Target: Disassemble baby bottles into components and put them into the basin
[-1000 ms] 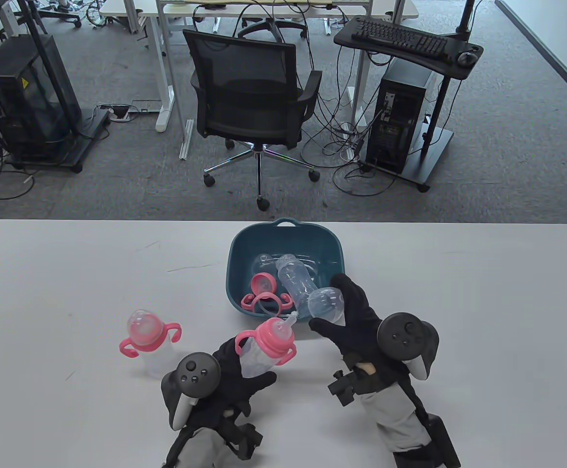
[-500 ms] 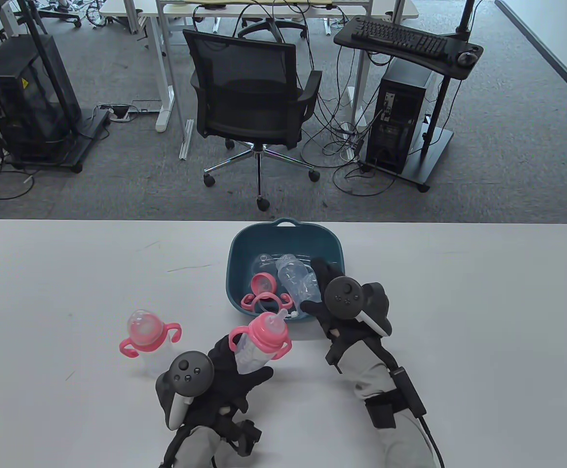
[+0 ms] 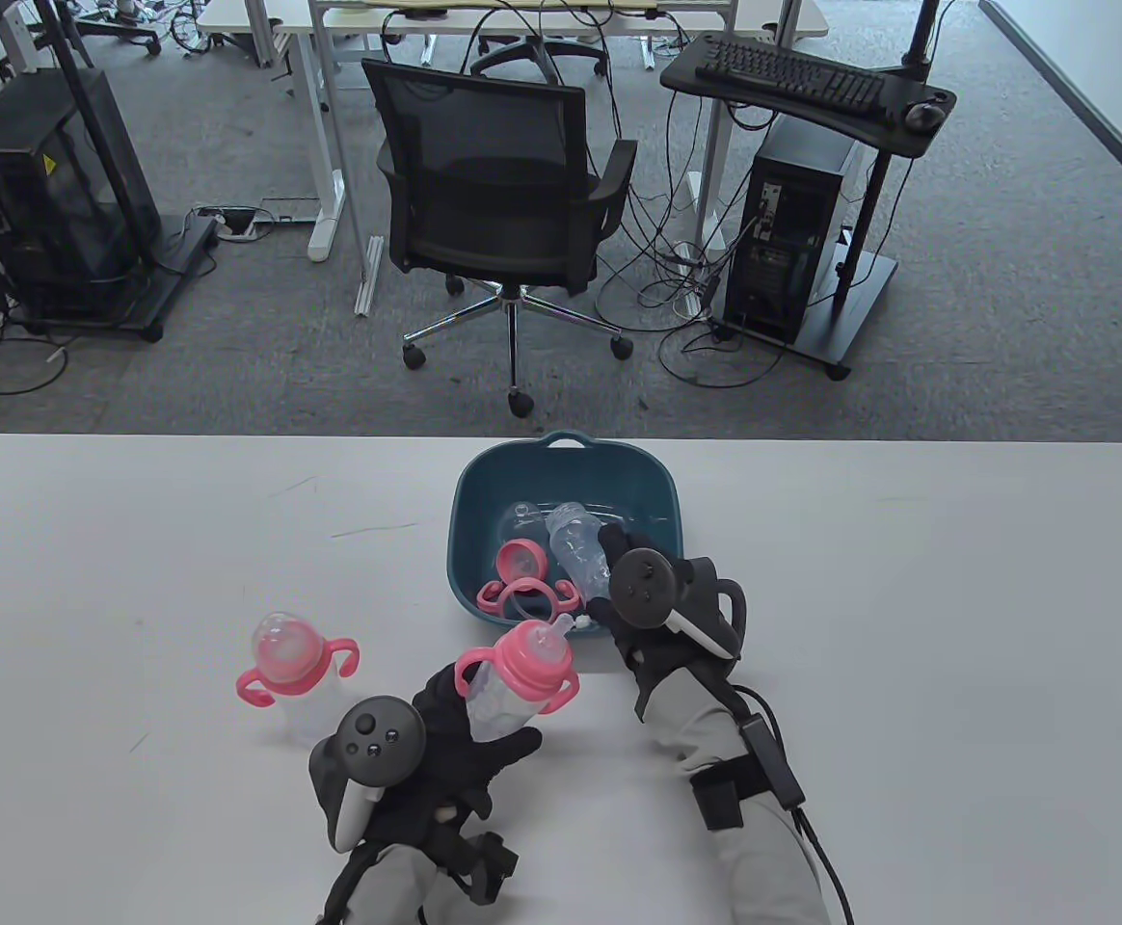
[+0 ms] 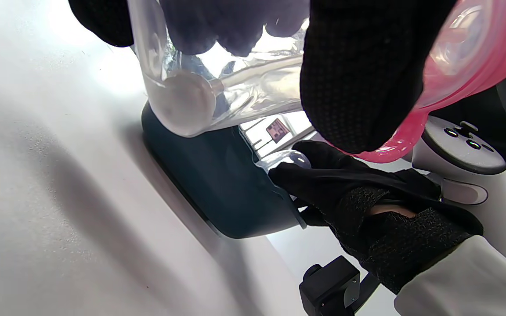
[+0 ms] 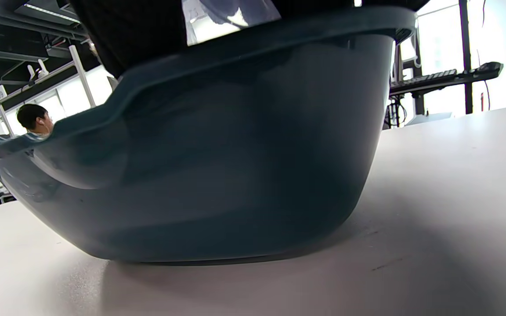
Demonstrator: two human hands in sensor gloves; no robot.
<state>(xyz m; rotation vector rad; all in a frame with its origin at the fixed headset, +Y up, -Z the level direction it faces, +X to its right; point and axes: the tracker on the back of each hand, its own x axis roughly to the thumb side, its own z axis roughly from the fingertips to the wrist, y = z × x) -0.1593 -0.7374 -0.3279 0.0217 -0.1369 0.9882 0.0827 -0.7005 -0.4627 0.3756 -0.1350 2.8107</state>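
White table (image 3: 908, 597) with basin and bottle

A teal basin (image 3: 469, 501) sits near the table's centre, toward twelve o'clock; a pink-handled baby bottle (image 3: 293, 679) stands upright at about eight o'clock from it, well apart.

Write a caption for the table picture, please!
Left hand holds a pink-topped baby bottle while right hand reaches into the teal basin.

Basin (image 3: 470, 501) near tabletop (image 3: 908, 578) middle; its raised rim blocks low approach from sides. Inside basin: clear bottle (image 3: 575, 549) and pink handle ring (image 3: 522, 597) fill near half; far half more free. Right hand (image 3: 657, 602) over near right rim, closing that way. Left hand (image 3: 455, 742) with held bottle (image 3: 513, 679) just before basin. Capped bottle (image 3: 289, 670) stands left, apart. Wide bare tabletop at far left and right.
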